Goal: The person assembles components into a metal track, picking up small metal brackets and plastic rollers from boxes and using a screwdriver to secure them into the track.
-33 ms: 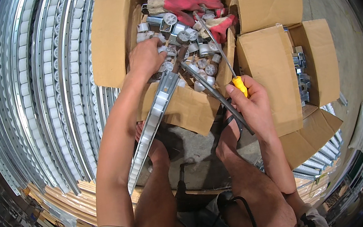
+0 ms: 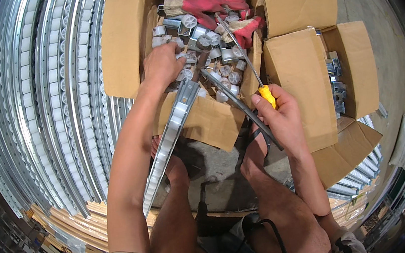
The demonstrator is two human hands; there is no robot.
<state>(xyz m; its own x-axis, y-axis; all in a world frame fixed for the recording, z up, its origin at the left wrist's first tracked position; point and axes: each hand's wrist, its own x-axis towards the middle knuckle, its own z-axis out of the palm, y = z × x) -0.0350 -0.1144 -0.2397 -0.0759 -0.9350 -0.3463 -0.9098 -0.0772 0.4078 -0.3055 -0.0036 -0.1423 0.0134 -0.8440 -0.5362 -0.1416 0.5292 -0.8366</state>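
My left hand point(image 2: 163, 64) reaches into an open cardboard box point(image 2: 122, 45), its fingers curled down among white plastic rollers point(image 2: 234, 77); what they close on is hidden. My right hand point(image 2: 282, 114) is closed around the yellow handle of a screwdriver point(image 2: 267, 96), its long shaft slanting up over the box. Against the same hand's fingers runs the grey handle of a hammer point(image 2: 246, 111); whether they grip it too I cannot tell. Its rusty head lies at the upper end of a metal roller rail point(image 2: 168, 138), which slopes from the box down between my left arm and leg.
Red and cream work gloves point(image 2: 205, 5) lie on the rollers. More roller rails point(image 2: 59, 93) are stacked at the left. A second carton point(image 2: 301, 89) at the right holds metal brackets point(image 2: 337, 82). A cardboard flap point(image 2: 212, 120) juts toward my feet.
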